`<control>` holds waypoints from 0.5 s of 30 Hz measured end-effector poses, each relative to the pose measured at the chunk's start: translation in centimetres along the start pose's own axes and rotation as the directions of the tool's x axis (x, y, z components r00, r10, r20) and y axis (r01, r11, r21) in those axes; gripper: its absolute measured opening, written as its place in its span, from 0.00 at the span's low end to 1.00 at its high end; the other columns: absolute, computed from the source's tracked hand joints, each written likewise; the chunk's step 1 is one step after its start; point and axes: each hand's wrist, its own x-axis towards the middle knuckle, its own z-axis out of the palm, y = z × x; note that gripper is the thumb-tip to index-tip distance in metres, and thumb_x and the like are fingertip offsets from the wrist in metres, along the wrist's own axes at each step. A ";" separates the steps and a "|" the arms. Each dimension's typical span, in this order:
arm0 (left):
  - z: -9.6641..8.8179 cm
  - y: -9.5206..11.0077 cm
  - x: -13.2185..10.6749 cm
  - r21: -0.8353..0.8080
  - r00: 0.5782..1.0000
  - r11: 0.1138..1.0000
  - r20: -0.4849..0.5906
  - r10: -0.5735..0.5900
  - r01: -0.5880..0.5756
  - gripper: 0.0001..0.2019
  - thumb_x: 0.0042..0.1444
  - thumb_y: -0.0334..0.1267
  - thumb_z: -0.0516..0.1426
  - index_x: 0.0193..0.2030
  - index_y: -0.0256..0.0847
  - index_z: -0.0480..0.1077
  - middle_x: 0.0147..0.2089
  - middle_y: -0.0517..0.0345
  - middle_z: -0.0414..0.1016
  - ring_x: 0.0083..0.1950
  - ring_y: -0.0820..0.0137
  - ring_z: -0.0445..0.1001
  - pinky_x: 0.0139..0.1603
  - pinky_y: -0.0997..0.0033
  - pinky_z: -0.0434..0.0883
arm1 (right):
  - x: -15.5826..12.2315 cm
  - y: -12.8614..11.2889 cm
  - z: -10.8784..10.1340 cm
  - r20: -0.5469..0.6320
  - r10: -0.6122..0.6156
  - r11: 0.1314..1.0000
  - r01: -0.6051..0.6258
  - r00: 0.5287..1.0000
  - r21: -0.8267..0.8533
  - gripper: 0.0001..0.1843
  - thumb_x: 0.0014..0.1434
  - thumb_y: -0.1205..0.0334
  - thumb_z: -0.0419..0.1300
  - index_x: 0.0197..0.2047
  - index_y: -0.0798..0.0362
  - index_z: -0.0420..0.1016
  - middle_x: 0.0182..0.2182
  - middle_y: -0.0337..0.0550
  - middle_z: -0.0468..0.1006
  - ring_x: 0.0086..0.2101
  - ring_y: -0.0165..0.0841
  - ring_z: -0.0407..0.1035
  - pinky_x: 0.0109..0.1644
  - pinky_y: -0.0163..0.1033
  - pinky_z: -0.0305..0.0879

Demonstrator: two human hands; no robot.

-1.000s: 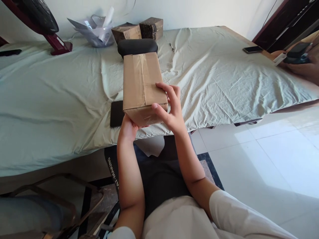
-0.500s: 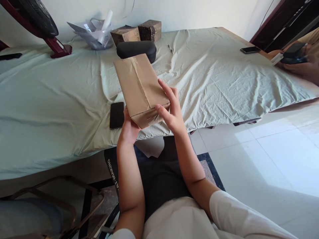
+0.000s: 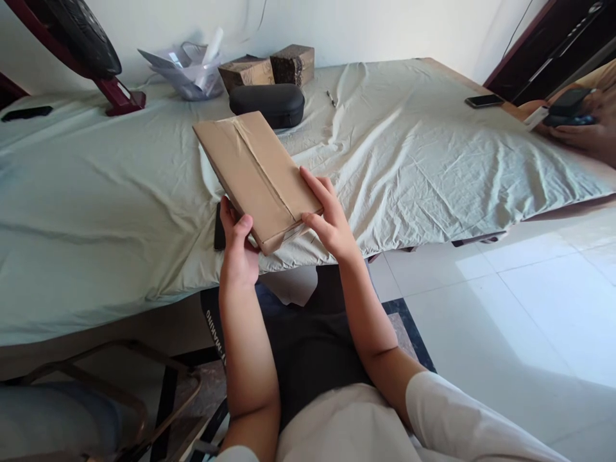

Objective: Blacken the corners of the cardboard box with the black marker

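A brown cardboard box (image 3: 260,176), with clear tape along its middle seam, is held up over the front edge of the cloth-covered table (image 3: 120,212). It is tilted, its taped face towards me. My left hand (image 3: 239,247) grips the near left corner, thumb along the side and the other fingers partly hidden. My right hand (image 3: 330,215) is closed on the near right corner, with the thumb at the near edge and the fingers along the right side. Behind my left hand, a black phone (image 3: 220,228) lies mostly covered on the cloth.
A black hard case (image 3: 267,104), two patterned boxes (image 3: 292,64) and a clear plastic basket (image 3: 187,77) stand at the back. A dark red fan stand (image 3: 120,99) is at left. Another person's hands (image 3: 577,125) hold a dark device at right, near another phone (image 3: 484,101).
The box has turned and tipped, its far end moving left and its taped face showing more. My left hand has shifted left, its thumb now visible and the phone more covered.
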 end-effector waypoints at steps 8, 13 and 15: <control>-0.5 1.3 -0.2 -0.242 0.988 0.960 -0.102 0.117 -0.139 0.29 0.49 0.52 0.69 0.58 0.46 0.80 0.64 0.52 0.82 0.70 0.50 0.74 0.64 0.55 0.78 | 0.4 1.3 0.4 0.006 0.346 0.884 -0.328 0.938 0.332 0.49 0.67 0.27 0.57 0.83 0.39 0.61 0.72 0.47 0.73 0.71 0.50 0.67 0.80 0.65 0.64; -0.6 1.0 0.8 -0.347 0.995 0.937 -0.103 0.002 -0.038 0.21 0.55 0.51 0.60 0.50 0.40 0.82 0.56 0.47 0.87 0.64 0.47 0.80 0.59 0.50 0.81 | 0.4 3.0 0.9 0.312 0.530 0.550 -0.600 0.788 0.581 0.49 0.52 0.19 0.66 0.66 0.44 0.77 0.65 0.55 0.82 0.66 0.62 0.75 0.66 0.75 0.79; -0.9 0.2 1.5 -0.284 0.983 0.959 -0.182 -0.030 -0.023 0.22 0.53 0.44 0.60 0.54 0.41 0.81 0.55 0.50 0.87 0.62 0.52 0.81 0.56 0.56 0.81 | 0.3 3.0 0.9 0.313 0.531 0.501 -0.589 0.788 0.634 0.47 0.49 0.20 0.68 0.61 0.44 0.78 0.64 0.55 0.82 0.65 0.64 0.76 0.63 0.73 0.82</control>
